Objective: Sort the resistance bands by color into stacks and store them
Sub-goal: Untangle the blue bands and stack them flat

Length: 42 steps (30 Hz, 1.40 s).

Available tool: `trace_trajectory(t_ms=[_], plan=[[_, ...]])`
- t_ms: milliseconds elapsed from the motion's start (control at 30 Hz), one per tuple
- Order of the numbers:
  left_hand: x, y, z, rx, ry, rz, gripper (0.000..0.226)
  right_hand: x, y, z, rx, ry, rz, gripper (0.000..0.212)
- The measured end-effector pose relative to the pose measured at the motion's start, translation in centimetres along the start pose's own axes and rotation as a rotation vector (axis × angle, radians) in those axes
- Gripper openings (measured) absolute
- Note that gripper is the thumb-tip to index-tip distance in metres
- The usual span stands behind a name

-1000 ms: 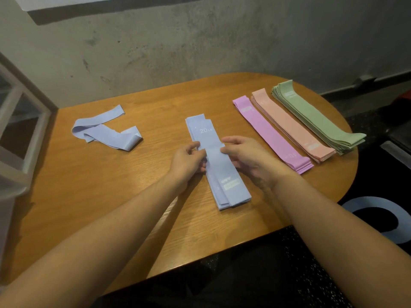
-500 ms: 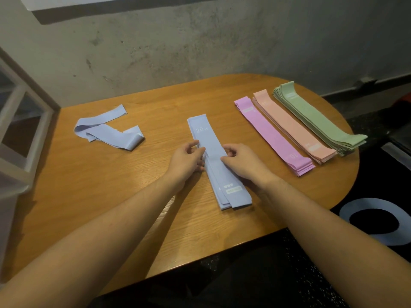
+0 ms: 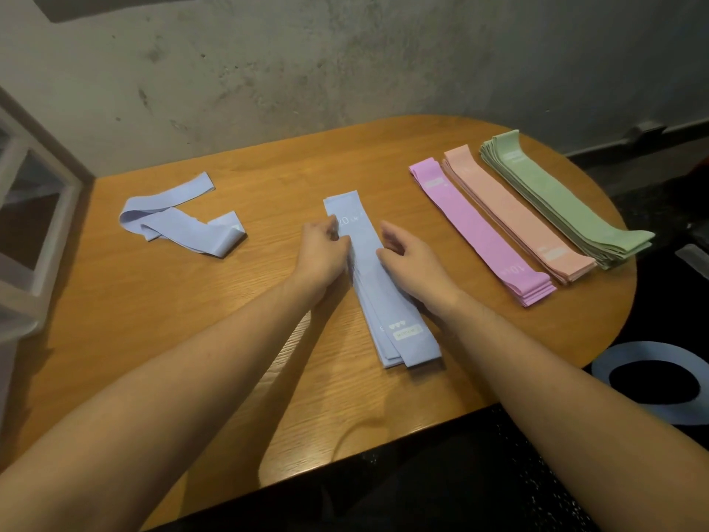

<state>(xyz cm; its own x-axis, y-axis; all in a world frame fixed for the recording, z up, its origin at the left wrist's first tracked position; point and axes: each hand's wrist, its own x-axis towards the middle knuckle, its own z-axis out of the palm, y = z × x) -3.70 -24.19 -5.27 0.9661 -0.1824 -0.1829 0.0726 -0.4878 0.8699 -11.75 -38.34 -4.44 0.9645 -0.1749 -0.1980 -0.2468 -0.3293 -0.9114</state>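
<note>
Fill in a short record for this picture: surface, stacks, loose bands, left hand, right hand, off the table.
surface: wooden table
stacks: blue stack, centre; purple stack, peach stack, green stack, side by side at right
loose bands: blue bands, crumpled, at left
left hand: on blue stack's left edge
right hand: on its right edge
off the table: blue loop, on dark floor

Pale periwinkle blue stack mid-table with white "20" print and a little whitish label patch. Same blue on the loose bands off left. Then lilac-pink stack, peachy salmon stack, sage green stack. Warm honey wood-grain table, mottled grey wall.
</note>
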Motion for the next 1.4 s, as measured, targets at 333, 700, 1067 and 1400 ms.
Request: trace_trajectory(t_ms=[333,700,1067,1400], plan=[[0.7,0.9,1.2,-0.010,0.045,0.079,0.020,2.5,-0.3,1.3,0.029,-0.044,-0.062,0.061],[-6.8,-1.1,3.5,-0.194,-0.024,0.037,0.052,-1.9,3.1,-0.2,0.191,-0.010,-0.019,0.055],[-8.5,1.3,3.5,-0.348,-0.120,0.080,0.058,-1.8,3.7,3.6,0.054,-0.155,-0.072,0.054],[-3.6,-6.0,-7.3,0.084,0.167,0.288,0.027,-0.4,-1.4,4.3,-0.184,-0.002,-0.232,0.042]])
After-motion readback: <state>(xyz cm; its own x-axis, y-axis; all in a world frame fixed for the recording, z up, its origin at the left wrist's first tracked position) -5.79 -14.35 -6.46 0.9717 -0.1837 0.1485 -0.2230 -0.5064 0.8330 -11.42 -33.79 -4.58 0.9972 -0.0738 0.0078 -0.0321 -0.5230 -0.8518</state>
